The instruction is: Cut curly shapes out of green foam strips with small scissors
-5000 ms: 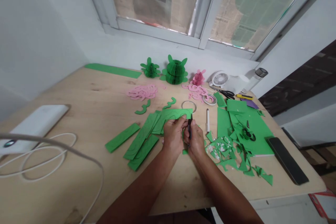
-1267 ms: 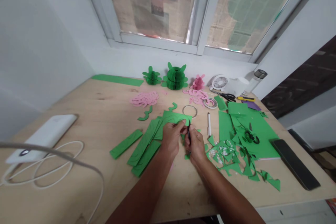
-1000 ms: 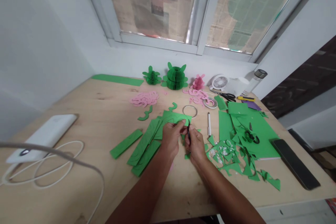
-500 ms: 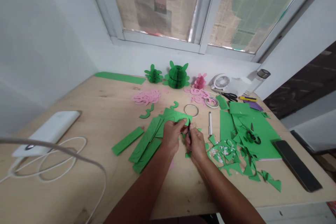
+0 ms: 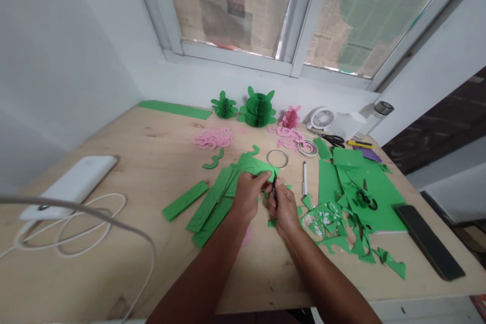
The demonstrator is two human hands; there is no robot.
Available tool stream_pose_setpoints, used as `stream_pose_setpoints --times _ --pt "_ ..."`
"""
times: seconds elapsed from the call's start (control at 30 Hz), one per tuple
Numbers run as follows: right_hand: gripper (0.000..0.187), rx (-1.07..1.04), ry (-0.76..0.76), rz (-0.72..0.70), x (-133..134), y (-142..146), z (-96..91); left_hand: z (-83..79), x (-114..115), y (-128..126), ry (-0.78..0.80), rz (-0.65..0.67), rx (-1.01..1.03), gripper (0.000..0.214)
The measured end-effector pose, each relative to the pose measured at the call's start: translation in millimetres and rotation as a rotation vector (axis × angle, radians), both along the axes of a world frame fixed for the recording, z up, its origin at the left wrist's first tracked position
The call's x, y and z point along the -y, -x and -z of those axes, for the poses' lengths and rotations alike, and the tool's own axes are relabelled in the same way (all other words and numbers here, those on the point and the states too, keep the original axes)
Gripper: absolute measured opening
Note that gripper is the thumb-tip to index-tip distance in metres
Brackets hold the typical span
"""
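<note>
Your right hand [image 5: 284,207] is pinching a black tool [image 5: 274,193], your left hand [image 5: 248,193] pinching green paper [image 5: 261,167].
Finished paper figures [image 5: 257,110] are standing at 12 o'clock, uncut strips [image 5: 212,202] lying at 9, scraps [image 5: 341,233] at 3.

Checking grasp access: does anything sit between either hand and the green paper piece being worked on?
Nothing visible. The left hand pinches the green paper piece directly; the right hand holds a thin black tool at its edge. Loose green paper scraps lie apart, to the right.

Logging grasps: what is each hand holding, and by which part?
Left hand pinches the green paper sheet at its near edge; right hand grips a slim black tool around its shaft.
</note>
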State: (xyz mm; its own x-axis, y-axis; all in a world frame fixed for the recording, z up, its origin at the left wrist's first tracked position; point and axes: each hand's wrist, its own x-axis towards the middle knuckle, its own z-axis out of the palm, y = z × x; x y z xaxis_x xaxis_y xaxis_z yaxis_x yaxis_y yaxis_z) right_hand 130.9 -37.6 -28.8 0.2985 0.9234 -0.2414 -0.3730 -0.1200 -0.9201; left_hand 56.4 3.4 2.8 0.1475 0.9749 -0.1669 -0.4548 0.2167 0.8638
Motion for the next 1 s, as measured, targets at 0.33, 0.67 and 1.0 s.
stream_pose_setpoints --times 0.33,0.67,1.0 --pt "0.051 0.018 0.001 0.000 0.3 1.1 1.5 -2.3 0.4 -0.6 0.022 0.001 0.016 0.027" --pt "0.051 0.007 -0.014 -0.009 0.4 0.8 1.1 -2.8 -0.7 0.0 0.060 -0.027 0.018 0.025" --pt "0.052 0.005 -0.013 -0.016 0.7 -0.1 2.1 -1.1 -1.6 2.3 0.034 -0.011 -0.023 0.022"
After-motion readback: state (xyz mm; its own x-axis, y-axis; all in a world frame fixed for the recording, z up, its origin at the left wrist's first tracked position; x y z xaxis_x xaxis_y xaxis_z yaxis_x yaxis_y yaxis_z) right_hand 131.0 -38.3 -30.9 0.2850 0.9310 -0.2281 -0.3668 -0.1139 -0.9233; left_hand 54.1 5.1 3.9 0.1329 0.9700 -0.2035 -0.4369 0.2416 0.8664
